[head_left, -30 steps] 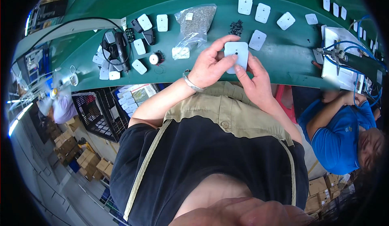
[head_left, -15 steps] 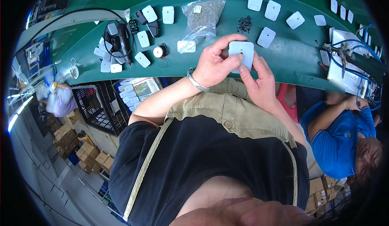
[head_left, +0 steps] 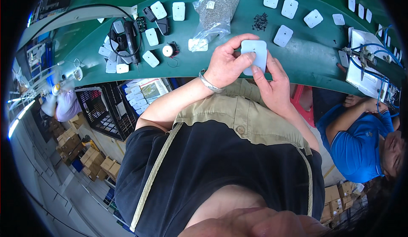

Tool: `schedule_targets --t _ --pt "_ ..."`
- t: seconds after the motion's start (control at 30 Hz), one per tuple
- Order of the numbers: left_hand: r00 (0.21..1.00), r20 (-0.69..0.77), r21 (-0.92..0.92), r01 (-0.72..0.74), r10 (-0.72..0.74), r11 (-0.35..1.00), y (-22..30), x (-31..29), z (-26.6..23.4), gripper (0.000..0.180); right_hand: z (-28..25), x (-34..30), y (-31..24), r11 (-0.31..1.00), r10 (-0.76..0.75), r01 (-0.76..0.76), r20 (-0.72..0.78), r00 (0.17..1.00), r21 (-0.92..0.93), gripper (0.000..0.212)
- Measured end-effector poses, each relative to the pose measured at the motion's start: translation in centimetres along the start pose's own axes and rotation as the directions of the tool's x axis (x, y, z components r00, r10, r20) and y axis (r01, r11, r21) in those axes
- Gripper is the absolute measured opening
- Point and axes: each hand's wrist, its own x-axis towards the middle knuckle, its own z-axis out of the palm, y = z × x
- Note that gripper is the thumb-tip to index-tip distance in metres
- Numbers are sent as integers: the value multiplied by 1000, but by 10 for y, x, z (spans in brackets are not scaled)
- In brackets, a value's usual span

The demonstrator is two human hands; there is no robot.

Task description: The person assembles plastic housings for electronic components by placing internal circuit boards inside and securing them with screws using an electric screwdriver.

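Observation:
Between my two hands I hold a flat white plastic cover [head_left: 257, 48] with rounded corners and a small hole near its upper part. My left hand [head_left: 227, 63] grips it from the left, its thumb pressed on the face. On the other side my right hand [head_left: 275, 82] has its thumb near the lower edge and its fingers along the right edge. A pile of small black parts [head_left: 260, 21] lies beyond my hands on the green bench [head_left: 314, 63]. To the left of that sits a clear bag of small metal-coloured pieces [head_left: 216, 14].
Similar white covers [head_left: 290, 7] are spread over the bench. At left lie a black electric screwdriver [head_left: 131, 43] and a round white part with wires [head_left: 169, 50]. A fixture with blue hoses [head_left: 365, 58] stands right, near a person in blue [head_left: 352, 148]. A black crate [head_left: 102, 111] sits below.
My left thumb has slid up a little over the cover's face, so the lower hole no longer shows. The bench things appear shifted slightly right. The person in blue has moved slightly.

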Motion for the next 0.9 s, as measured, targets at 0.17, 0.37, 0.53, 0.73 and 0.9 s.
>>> schedule_targets --t 0.17,0.37,0.53,0.73,0.9 --pt "1000 10 -31 -14 14 999 -2 -2 -2 33 1 -2 -2 999 32 -32 -5 999 5 45" --pt "999 20 -61 30 -29 998 -7 -4 -4 34 2 -2 3 999 32 -31 8 999 -10 45" --pt "999 -2 -45 44 -44 998 -7 -7 -2 36 0 -2 5 1000 -3 3 40 999 -6 44" --pt "1000 -20 -136 16 -19 991 -10 -7 5 34 -6 0 8 1000 -7 7 72 997 -10 43" --pt "995 -89 -171 18 -34 985 -1 -17 7 34 -9 3 11 999 -15 8 155 988 40 43"
